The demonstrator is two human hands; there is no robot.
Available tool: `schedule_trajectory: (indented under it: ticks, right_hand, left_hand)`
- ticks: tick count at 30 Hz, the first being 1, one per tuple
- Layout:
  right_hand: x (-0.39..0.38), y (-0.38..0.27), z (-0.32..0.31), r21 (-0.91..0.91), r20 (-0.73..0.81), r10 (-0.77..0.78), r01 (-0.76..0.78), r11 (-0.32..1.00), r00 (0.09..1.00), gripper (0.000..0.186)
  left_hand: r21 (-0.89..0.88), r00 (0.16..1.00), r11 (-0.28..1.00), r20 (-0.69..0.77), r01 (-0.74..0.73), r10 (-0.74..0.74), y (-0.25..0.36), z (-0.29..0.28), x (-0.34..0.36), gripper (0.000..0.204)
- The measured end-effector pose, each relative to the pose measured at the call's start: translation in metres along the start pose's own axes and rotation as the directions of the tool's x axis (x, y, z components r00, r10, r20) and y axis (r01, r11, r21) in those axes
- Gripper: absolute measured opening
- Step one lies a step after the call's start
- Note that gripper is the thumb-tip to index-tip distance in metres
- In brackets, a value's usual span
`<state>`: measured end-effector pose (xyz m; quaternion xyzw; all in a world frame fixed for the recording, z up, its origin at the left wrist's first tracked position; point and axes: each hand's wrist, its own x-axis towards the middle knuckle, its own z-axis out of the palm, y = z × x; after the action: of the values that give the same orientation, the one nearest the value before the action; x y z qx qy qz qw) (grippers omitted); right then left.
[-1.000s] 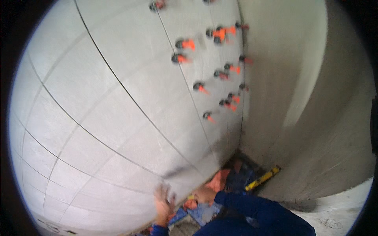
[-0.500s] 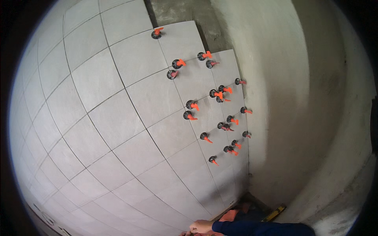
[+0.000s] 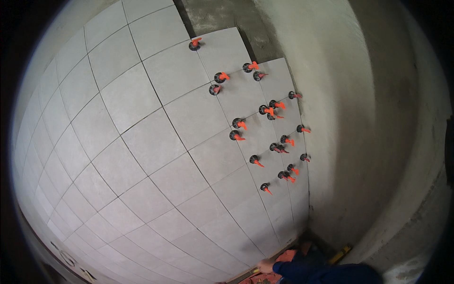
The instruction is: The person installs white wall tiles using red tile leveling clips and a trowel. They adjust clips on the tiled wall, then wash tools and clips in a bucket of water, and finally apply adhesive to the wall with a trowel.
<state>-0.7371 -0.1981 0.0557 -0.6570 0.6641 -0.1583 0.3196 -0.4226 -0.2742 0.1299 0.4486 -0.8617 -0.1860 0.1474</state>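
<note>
A wall of large pale grey tiles (image 3: 132, 156) fills the left and middle, with several black round levelling clips with orange handles (image 3: 234, 135) on the joints near its right side. At the bottom, my right hand (image 3: 266, 266), in a dark blue sleeve, is low beside the tiles' lower edge, its fingers curled. A small yellow piece (image 3: 256, 270) shows by the fingertips; what the hand holds, if anything, is unclear. Only a sliver of my left hand (image 3: 218, 282) shows at the bottom edge; its fingers are hidden.
At the right is a plastered grey wall (image 3: 340, 142) meeting the tiled one in a corner. Bare dark render (image 3: 213, 16) shows above the stepped tile tops. A yellow spirit level (image 3: 339, 254) lies at the foot of the corner, near orange-red material (image 3: 286, 254) on the floor.
The view has tilted up along the wall, so more tiles show and my hands sit lower in it. My left hand, raised and spread a second ago, has mostly left view; my right remains curled.
</note>
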Motion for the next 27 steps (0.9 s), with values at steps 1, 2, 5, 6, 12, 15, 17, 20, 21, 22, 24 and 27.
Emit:
schedule_trajectory:
  ticks: [1, 2, 5, 6, 12, 15, 17, 20, 21, 22, 24, 27]
  right_hand:
    - [-0.006, 0.022, -0.009, -0.111, 0.005, 0.037, -0.036, 0.993, 0.999, 0.029]
    - [-0.012, 0.042, -0.016, -0.106, -0.029, 0.132, -0.134, 0.985, 0.991, 0.028]
    - [-0.025, 0.085, -0.022, -0.077, -0.131, 0.251, -0.262, 0.962, 0.959, 0.032]
    - [-0.029, 0.094, -0.019, 0.035, -0.185, 0.381, -0.382, 0.924, 0.906, 0.033]
    - [-0.017, 0.120, 0.010, -0.069, 0.032, 0.388, -0.385, 0.920, 0.921, 0.045]
    - [-0.012, 0.132, 0.025, 0.022, -0.040, 0.332, -0.332, 0.943, 0.942, 0.048]
    - [-0.015, 0.140, 0.031, 0.151, -0.320, 0.234, -0.194, 0.969, 0.918, 0.041]
    - [-0.028, 0.155, 0.018, 0.228, -0.388, 0.327, -0.254, 0.940, 0.862, 0.040]
    - [-0.035, 0.161, 0.009, 0.232, -0.351, 0.393, -0.328, 0.916, 0.850, 0.041]
    - [-0.041, 0.167, -0.003, 0.253, -0.339, 0.453, -0.384, 0.888, 0.825, 0.041]
    - [-0.056, 0.176, -0.025, 0.275, -0.343, 0.538, -0.466, 0.841, 0.770, 0.042]
    - [-0.078, 0.183, -0.049, 0.307, -0.351, 0.620, -0.539, 0.784, 0.701, 0.043]
  left_hand:
    - [0.049, 0.967, 0.992, -0.223, -0.117, 0.125, 0.006, -0.017, 0.016, 0.026]
    - [0.122, 0.869, 0.969, -0.429, -0.215, 0.247, 0.019, -0.042, 0.033, 0.029]
    - [0.270, 0.769, 0.910, -0.488, -0.316, 0.412, 0.096, -0.162, 0.111, 0.044]
    - [0.301, 0.705, 0.871, -0.512, -0.387, 0.491, 0.134, -0.207, 0.136, 0.044]
    - [0.828, 0.292, 0.462, -0.378, -0.318, 0.879, 0.369, -0.426, 0.253, 0.068]
    - [0.912, 0.185, 0.384, -0.356, -0.146, 0.916, 0.446, -0.487, 0.293, 0.058]
    - [0.932, 0.087, 0.360, -0.356, -0.042, 0.930, 0.480, -0.520, 0.314, 0.056]
    - [0.924, -0.018, 0.382, -0.382, 0.030, 0.924, 0.534, -0.553, 0.345, 0.054]
    - [0.934, -0.101, 0.354, -0.348, 0.046, 0.932, 0.552, -0.560, 0.355, 0.055]
    - [0.936, -0.126, 0.342, -0.331, 0.081, 0.935, 0.571, -0.566, 0.364, 0.056]
    - [0.929, -0.139, 0.341, -0.323, 0.143, 0.936, 0.602, -0.575, 0.379, 0.058]
    - [0.917, -0.141, 0.347, -0.324, 0.195, 0.936, 0.633, -0.599, 0.396, 0.061]
